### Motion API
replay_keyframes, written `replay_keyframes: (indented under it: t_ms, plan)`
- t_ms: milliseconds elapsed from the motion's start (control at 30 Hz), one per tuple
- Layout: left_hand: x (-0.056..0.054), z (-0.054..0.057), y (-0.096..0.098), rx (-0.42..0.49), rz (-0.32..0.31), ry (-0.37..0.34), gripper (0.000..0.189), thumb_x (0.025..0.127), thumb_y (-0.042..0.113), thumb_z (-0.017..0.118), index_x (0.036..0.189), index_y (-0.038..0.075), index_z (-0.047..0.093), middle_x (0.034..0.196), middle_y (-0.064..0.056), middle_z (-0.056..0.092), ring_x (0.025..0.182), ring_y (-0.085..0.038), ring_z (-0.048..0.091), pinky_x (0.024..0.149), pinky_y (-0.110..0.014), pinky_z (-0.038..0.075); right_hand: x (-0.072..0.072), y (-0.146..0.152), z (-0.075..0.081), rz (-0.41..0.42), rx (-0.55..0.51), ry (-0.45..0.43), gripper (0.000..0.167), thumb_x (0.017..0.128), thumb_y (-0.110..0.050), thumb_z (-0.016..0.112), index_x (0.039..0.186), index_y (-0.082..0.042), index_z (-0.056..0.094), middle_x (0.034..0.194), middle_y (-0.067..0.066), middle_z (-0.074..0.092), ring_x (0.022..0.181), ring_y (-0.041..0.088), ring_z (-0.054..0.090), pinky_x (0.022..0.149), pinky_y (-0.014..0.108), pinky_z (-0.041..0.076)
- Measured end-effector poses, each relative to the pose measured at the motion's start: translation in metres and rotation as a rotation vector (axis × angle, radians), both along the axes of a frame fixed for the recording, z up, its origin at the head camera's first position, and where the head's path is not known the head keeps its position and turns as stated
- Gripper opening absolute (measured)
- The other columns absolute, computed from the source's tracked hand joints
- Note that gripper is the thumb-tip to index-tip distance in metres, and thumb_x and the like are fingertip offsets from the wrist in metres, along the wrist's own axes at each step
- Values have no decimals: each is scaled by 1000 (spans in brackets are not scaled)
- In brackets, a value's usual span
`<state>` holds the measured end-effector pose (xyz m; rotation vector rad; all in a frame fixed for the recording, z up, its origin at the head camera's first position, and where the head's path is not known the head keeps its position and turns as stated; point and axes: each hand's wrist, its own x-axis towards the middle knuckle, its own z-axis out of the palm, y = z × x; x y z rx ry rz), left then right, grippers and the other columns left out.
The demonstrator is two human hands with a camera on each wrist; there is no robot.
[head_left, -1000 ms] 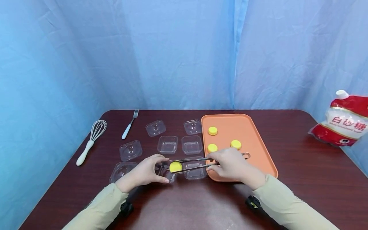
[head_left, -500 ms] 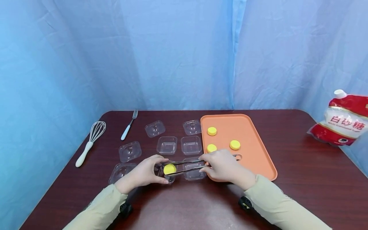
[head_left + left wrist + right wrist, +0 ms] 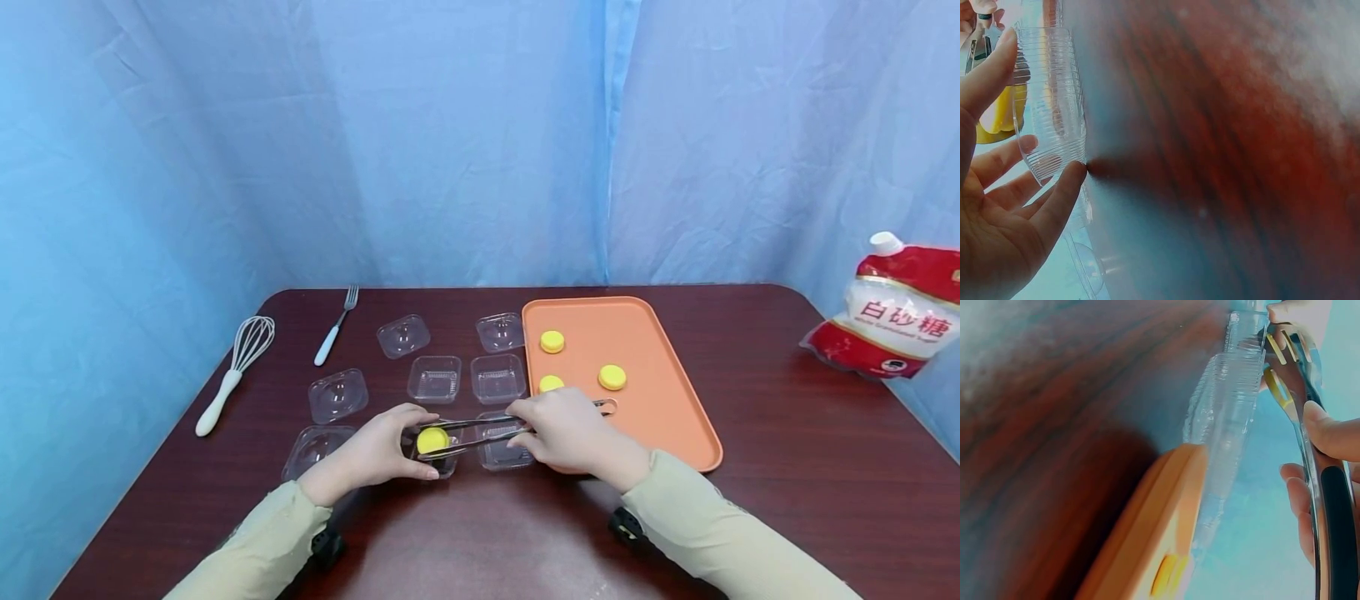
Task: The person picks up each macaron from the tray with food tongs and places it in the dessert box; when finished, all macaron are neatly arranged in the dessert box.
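Observation:
My left hand (image 3: 378, 450) grips a small clear plastic box (image 3: 1054, 106), thumb on one side and fingers on the other in the left wrist view. My right hand (image 3: 570, 433) holds metal tongs (image 3: 1310, 444) with dark grips, reaching leftward. Between the tong tips is a round yellow piece like a macaron (image 3: 432, 441). It is at the opening of the box, between the left thumb and fingers; whether it touches the bottom I cannot tell. Another clear box (image 3: 506, 454) stands under the tongs, touching or close to the tray.
An orange tray (image 3: 645, 333) on the right bears more yellow pieces (image 3: 612, 377). Clear boxes (image 3: 435, 392) and domed lids (image 3: 339, 396) lie around the left hand. A whisk (image 3: 234, 375) and a fork (image 3: 337, 325) lie left. A sugar bag (image 3: 885, 317) stands far right.
The right hand has moved left with the tongs, bringing the yellow piece from the box's right side in over it. The left hand has stayed at the box.

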<state>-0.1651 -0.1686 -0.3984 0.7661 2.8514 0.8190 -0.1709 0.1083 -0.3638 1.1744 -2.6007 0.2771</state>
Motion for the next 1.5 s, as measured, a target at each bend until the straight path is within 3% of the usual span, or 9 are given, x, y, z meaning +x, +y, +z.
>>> replay_keyframes:
  t_ms: [500, 1100, 1500]
  plan:
    - [1, 2, 1, -9, 1, 5, 71, 66, 37, 85, 123, 4, 61, 116, -6, 61, 106, -20, 58, 93, -41, 48, -2, -12, 10, 3, 78, 17, 27, 77, -37, 77, 82, -13, 65, 57, -8, 54, 50, 9, 52, 45, 25, 36]
    - [1, -1, 0, 18, -15, 30, 69, 65, 34, 86, 121, 1, 61, 112, -4, 62, 99, -16, 60, 90, -35, 49, -5, -11, 11, 15, 66, 14, 27, 74, -34, 79, 78, -14, 62, 53, -10, 45, 47, 5, 46, 43, 25, 35]
    - [-1, -3, 0, 66, -21, 3, 67, 63, 33, 88, 117, 4, 62, 109, -3, 61, 96, -17, 63, 86, -31, 52, -3, -1, 8, -8, 32, -74, 35, 76, -36, 78, 98, -10, 69, 73, -3, 66, 59, 8, 55, 52, 26, 44]
